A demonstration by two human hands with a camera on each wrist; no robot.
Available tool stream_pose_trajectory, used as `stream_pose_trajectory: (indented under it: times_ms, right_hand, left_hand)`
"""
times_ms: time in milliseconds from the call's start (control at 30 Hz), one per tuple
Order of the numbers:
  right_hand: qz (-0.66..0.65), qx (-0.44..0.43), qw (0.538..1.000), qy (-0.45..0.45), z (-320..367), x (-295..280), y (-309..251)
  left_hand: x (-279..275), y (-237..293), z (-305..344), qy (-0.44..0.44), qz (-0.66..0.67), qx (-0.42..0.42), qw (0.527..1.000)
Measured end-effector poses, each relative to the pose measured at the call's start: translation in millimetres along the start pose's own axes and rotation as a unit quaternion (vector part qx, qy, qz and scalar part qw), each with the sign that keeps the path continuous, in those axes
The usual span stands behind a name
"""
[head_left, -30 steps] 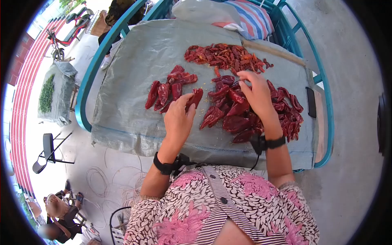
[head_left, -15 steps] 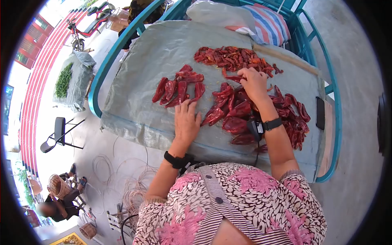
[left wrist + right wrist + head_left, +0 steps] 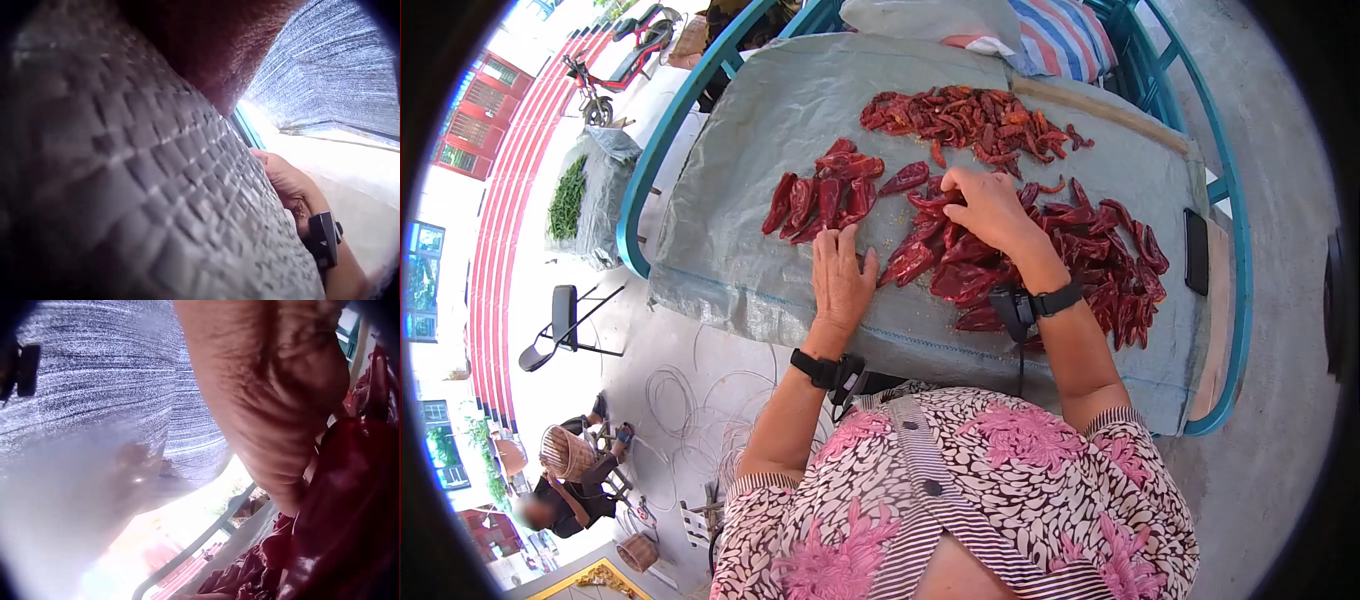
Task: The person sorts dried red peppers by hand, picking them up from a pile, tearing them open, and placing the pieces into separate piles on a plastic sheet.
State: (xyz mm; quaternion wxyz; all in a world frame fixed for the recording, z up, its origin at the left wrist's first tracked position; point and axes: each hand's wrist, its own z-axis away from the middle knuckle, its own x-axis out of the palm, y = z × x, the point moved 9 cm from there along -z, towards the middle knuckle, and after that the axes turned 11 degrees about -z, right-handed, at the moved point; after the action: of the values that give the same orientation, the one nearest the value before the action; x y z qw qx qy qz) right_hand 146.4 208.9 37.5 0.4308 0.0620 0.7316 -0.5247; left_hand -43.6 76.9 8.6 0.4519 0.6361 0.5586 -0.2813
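My left hand (image 3: 841, 282) lies palm down on the grey-green sheet (image 3: 730, 215), its straight fingertips at the lower edge of a small group of large dark red dried peppers (image 3: 829, 200). At the upper left of a bigger pile of such peppers (image 3: 970, 283) is my right hand (image 3: 992, 212), thumb and fingers apart over the peppers, with no firm grip visible. One loose pepper (image 3: 904, 178) lies between group and pile. In the right wrist view a glossy pepper (image 3: 350, 475) is close beside the right hand (image 3: 269, 394); its fingertips are hidden.
Smaller, thinner red peppers (image 3: 975, 120) form a heap at the back. A phone (image 3: 1196, 252) lies by the right edge, near a wooden strip (image 3: 1100, 115). Teal rails (image 3: 1238, 300) frame the surface, and a striped bag (image 3: 1065, 42) stands behind. A person sits at the lower left.
The loose pepper now lies left of my right hand, which has moved down and left from the small-pepper heap to the big pile. My left hand stays below the left group.
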Motion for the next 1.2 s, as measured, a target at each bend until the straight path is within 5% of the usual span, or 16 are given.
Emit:
stream_pose_trajectory:
  times_ms: [200, 400, 500, 600, 700, 800, 933, 1200]
  right_hand:
    - [0.027, -0.027, 0.998, 0.046, 3, -32, -17]
    - [-0.217, 0.024, 0.969, 0.117, -19, -23, -12]
    - [0.047, 0.048, 0.996, 0.063, -24, 1, 16]
    - [0.114, 0.048, 0.991, 0.057, -27, 14, 23]
    - [0.022, 0.061, 0.997, 0.031, -28, 17, 29]
    - [-0.067, 0.062, 0.991, 0.099, -20, -4, 27]
    - [-0.161, -0.018, 0.943, 0.29, 0, -58, 9]
    - [-0.252, -0.034, 0.941, 0.221, 10, -37, -39]
  left_hand:
    - [-10, 5, 0, 0.04, -0.008, 0.004, 0.999]
    - [-11, 17, 2, 0.0, 0.033, 0.061, 0.998]
    - [-19, 34, 4, -0.041, 0.055, 0.139, 0.988]
    - [-16, 44, 3, -0.066, 0.059, 0.159, 0.983]
    - [-10, 42, 5, -0.058, 0.072, 0.169, 0.981]
    - [-12, 41, 3, -0.053, 0.082, 0.153, 0.983]
    - [-14, 31, 3, -0.024, 0.062, 0.113, 0.991]
    - [-16, 19, 0, 0.028, 0.028, 0.074, 0.997]
